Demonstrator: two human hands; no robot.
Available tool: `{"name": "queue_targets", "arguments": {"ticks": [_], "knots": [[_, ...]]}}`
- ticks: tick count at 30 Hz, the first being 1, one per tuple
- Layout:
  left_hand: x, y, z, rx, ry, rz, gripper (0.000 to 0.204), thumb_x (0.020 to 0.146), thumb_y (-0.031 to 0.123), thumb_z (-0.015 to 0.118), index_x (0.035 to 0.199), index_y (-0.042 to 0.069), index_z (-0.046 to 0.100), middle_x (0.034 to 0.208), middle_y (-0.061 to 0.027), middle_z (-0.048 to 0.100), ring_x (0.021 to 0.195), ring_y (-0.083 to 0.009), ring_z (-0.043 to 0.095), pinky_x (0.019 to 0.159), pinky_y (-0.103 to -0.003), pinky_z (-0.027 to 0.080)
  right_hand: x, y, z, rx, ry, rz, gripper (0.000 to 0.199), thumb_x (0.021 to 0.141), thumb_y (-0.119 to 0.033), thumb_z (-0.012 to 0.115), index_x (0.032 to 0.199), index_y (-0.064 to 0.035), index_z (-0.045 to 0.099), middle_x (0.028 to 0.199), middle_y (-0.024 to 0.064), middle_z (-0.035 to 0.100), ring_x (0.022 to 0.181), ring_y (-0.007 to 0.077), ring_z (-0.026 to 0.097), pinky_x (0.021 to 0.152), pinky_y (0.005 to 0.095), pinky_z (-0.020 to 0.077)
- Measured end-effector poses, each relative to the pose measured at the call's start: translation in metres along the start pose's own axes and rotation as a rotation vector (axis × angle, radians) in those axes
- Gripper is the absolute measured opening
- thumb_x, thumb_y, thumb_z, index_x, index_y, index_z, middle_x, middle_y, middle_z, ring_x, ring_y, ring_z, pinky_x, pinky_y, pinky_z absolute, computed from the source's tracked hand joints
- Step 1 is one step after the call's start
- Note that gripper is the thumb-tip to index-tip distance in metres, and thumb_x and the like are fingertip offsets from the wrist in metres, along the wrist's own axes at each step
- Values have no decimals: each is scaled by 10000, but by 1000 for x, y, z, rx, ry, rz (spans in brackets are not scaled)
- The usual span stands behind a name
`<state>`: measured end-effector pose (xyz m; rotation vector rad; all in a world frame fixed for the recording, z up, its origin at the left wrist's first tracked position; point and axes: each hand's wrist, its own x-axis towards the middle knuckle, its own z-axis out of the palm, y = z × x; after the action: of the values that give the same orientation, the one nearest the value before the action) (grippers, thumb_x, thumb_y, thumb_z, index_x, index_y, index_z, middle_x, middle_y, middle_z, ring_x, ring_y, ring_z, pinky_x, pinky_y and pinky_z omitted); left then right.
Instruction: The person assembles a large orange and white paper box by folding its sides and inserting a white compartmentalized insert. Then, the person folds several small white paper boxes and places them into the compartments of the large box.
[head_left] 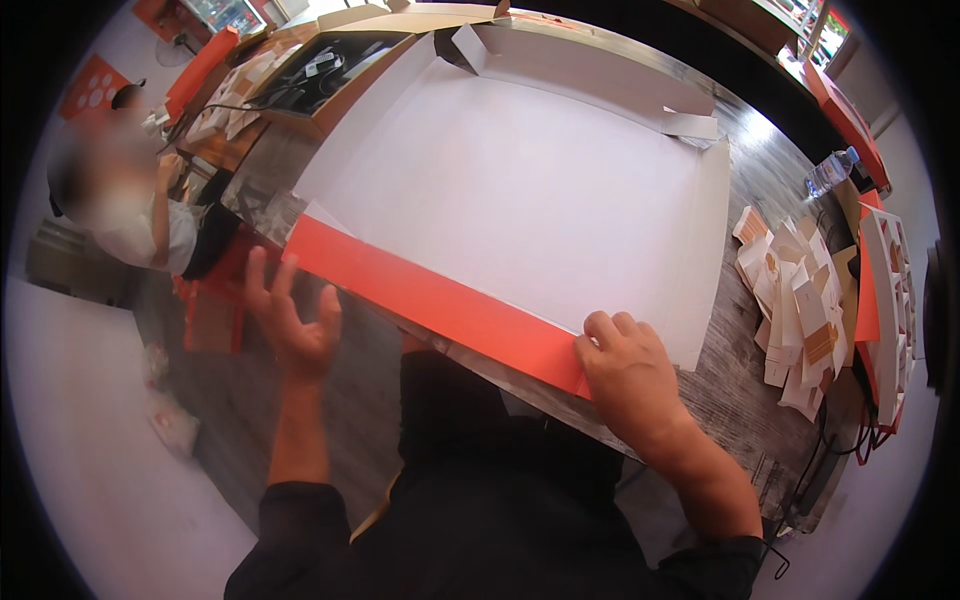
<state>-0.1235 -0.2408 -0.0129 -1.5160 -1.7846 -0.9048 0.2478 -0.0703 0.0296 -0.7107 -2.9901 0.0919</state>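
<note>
A large cardboard box (500, 190) with a white inside lies opened out on the table in front of me. Its near side is folded up into a long orange-red flap (430, 300). My right hand (632, 375) has its fingers curled over the right end of this flap, the thumb side hidden. At the flap's left end, my left hand (298, 325) is raised with fingers spread and holds nothing. Whether its fingertips touch the flap edge, I cannot tell. Along the far side, the wall and its corner tabs (690, 124) stand partly folded.
Cut cardboard pieces (800, 300) are heaped on the table's right, near a plastic bottle (832, 172) and a white tray with openings (887, 310). An open carton with black contents (325, 70) stands far left. Another person (140, 215) sits at the left.
</note>
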Motion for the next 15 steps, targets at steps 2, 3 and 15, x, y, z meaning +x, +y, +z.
{"name": "queue_targets", "arguments": {"ticks": [2, 3, 15], "knots": [[-6, 10, -4, 36, -123, 99, 548, 936, 204, 749, 1439, 38, 610, 1612, -216, 494, 1509, -424, 473, 1282, -562, 341, 0, -3, -2, -24, -52, -3, 132, 822, -73, 691, 951, -48, 686, 1016, 84, 634, 940, 277, 603, 829, 415, 489], [-5, 16, -1, -55, -228, 149, 548, 913, 199, 754, 1425, 51, 626, 1584, -201, 527, 1500, -421, 484, 1283, -570, 338, -1, -4, -3, -26, -78, 6, 120, 835, -87, 704, 944, -43, 685, 1016, 86, 632, 946, 278, 596, 831, 416, 483], [44, 9, 12, -189, -707, 308, 663, 720, 31, 769, 1372, 103, 669, 1408, -115, 676, 1366, -352, 604, 1238, -542, 423, -21, -9, -9, 80, -42, -12, 307, 847, -222, 796, 1036, -66, 612, 1035, 81, 556, 1000, 269, 565, 836, 431, 492]]}}
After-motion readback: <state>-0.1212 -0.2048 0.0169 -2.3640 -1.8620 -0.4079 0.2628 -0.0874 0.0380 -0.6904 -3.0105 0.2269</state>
